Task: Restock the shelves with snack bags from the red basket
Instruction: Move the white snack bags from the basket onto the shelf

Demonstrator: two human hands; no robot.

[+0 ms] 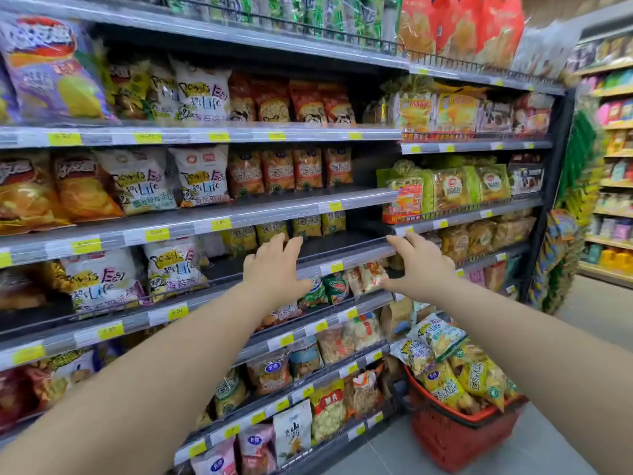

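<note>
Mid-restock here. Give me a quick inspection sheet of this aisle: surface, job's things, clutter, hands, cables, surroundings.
Surface: the shelf by the hands shows a bare dark stretch in front of and to the right of a short row of yellow bags.
Job's things: red basket on the floor at lower right, heaped with snack bags.
Clutter: nothing seen.
Hands: left hand and right hand are both open and empty, reaching at the shelf's front edge; cannot tell whether they touch it.
Cables: nothing seen.
Surroundings: far shelving stocked across the aisle at right.
</note>
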